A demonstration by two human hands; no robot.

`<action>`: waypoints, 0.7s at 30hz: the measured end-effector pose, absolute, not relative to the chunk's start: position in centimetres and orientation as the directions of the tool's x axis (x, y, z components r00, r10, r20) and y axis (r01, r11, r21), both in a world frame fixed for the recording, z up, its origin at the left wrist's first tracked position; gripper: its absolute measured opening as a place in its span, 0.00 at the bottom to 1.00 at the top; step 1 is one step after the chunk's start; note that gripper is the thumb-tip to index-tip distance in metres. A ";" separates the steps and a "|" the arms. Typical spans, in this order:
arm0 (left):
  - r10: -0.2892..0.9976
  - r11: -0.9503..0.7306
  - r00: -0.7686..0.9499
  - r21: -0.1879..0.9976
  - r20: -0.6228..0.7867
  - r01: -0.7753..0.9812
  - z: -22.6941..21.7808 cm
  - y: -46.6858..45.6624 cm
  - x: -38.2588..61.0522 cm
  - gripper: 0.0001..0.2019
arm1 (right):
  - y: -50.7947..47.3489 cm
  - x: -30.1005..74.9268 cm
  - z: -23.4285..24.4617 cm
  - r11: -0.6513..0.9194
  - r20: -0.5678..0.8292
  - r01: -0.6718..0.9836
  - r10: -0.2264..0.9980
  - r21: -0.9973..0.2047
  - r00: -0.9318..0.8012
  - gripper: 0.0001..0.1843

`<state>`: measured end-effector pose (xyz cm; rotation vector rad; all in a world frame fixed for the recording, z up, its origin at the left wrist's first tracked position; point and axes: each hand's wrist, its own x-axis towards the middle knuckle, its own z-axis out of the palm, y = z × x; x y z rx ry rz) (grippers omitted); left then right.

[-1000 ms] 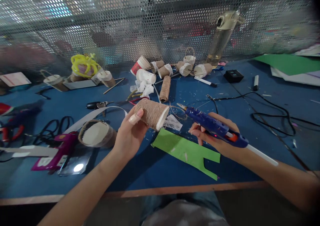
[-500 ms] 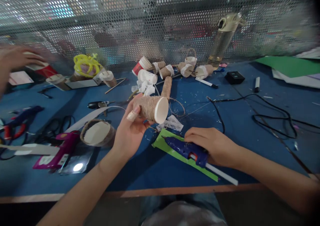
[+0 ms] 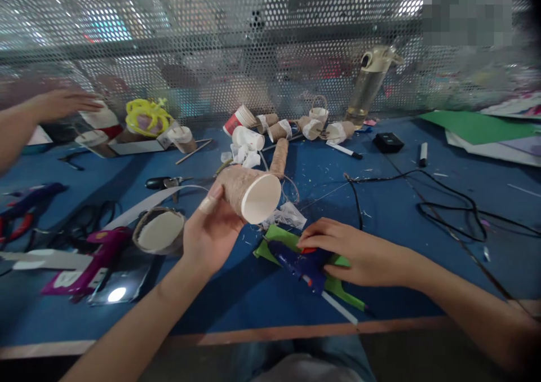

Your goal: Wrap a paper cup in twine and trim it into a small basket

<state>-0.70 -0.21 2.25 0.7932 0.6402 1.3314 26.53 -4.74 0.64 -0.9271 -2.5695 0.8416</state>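
A paper cup wrapped in brown twine (image 3: 242, 187) lies tilted in my left hand (image 3: 211, 232), its white round end (image 3: 261, 198) facing right and toward me. My fingers hold it from behind, with the thumb on its near side. My right hand (image 3: 350, 252) is round the handle of a blue hot glue gun (image 3: 298, 263), fingers and thumb on either side of it. The gun rests on its side over a strip of green paper (image 3: 279, 236). A white glue stick (image 3: 340, 307) sticks out of its back end.
Left of my hand stand a twine-wrapped cup (image 3: 160, 231), a magenta glue gun (image 3: 99, 252) and a lit phone (image 3: 120, 289). Several wrapped cups (image 3: 310, 127) line the mesh wall near a bottle (image 3: 369, 83). A black cord (image 3: 456, 193) loops right. Another person's hand (image 3: 63, 103) reaches in at far left.
My right hand and the blue glue gun have shifted left, and the gun has turned over the green strip. The cup's white end has swung further toward me. The other person's hand has moved right.
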 end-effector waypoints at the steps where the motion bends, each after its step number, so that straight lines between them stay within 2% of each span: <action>1: 0.987 0.063 0.155 0.803 0.037 -0.592 2.2 -0.3 -0.7 0.14 | -4.7 26.6 0.9 0.627 0.064 0.475 0.642 -0.618 -0.764 0.29; 4: 0.982 0.103 0.188 0.827 0.003 -0.553 2.1 -0.6 -0.8 0.18 | -4.5 26.9 1.4 0.626 0.111 0.413 0.626 -0.662 -0.772 0.21; 7: 0.974 0.158 0.221 0.841 -0.048 -0.517 1.8 -0.9 -0.8 0.20 | -4.0 26.9 1.3 0.636 0.223 0.340 0.638 -0.693 -0.737 0.12; 12: 0.936 0.160 0.353 0.876 0.013 -0.455 1.6 -1.4 -1.1 0.23 | -3.3 26.7 0.9 0.733 0.428 0.264 0.607 -0.626 -0.669 0.08; 16: 0.898 0.139 0.434 0.891 0.070 -0.432 1.5 -1.6 -1.2 0.25 | -3.4 26.4 1.0 0.743 0.497 0.278 0.630 -0.608 -0.597 0.05; 21: 0.837 0.118 0.533 0.913 0.120 -0.391 1.4 -1.8 -1.1 0.27 | -1.8 25.2 2.9 0.614 0.457 0.393 0.781 -0.684 -0.426 0.07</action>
